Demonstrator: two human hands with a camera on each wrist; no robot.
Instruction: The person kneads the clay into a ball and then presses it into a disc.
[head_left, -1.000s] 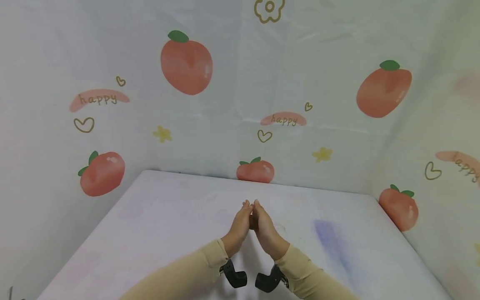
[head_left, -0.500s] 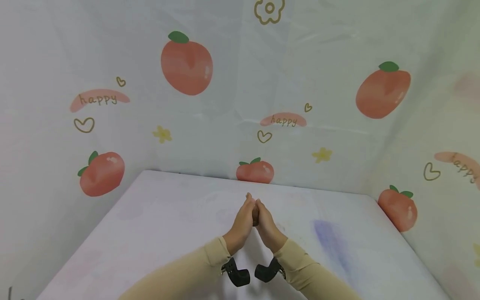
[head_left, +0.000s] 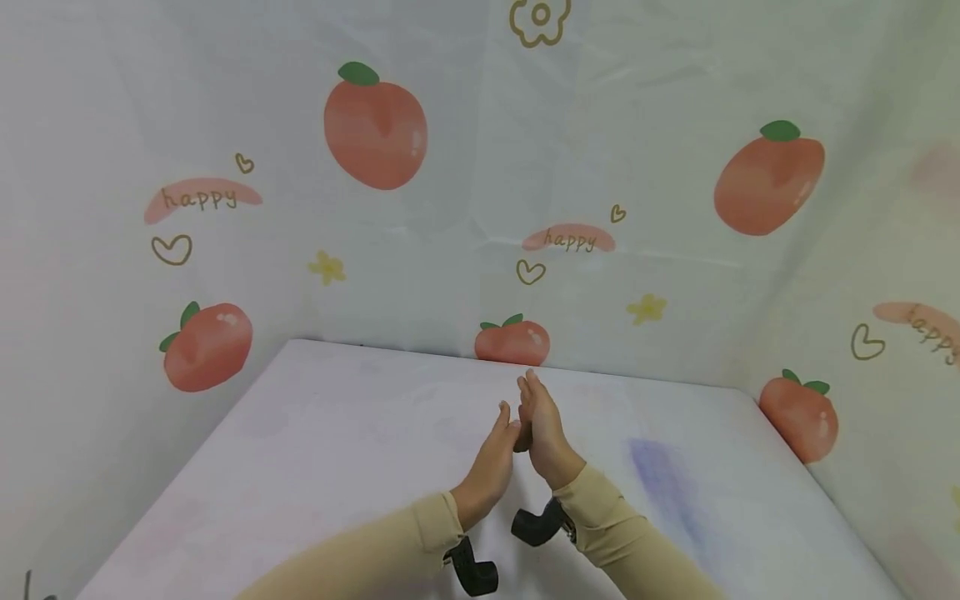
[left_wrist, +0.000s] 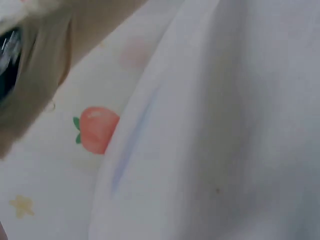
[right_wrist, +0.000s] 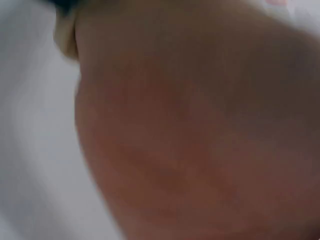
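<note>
Both hands meet palm to palm above the middle of the white table [head_left: 315, 433], fingers straight and pointing toward the back wall. The right hand [head_left: 543, 429] sits a little farther forward than the left hand [head_left: 495, 462], so the palms are offset rather than matched. A small brown thing [head_left: 524, 437] shows in the gap between them, pressed from both sides; its shape is too hidden to name. This looks like rolling something between flat palms, and to do that well the pressure should be light and even, the fingers kept straight and together so nothing slips out at the fingertips, and the strokes short enough that the thing never reaches the palm's edge. Working low over the table means a dropped piece lands close by. The right wrist view is filled with blurred skin and tells nothing more; the left wrist view shows only table and the printed cloth [left_wrist: 97, 129] beyond its far edge.
</note>
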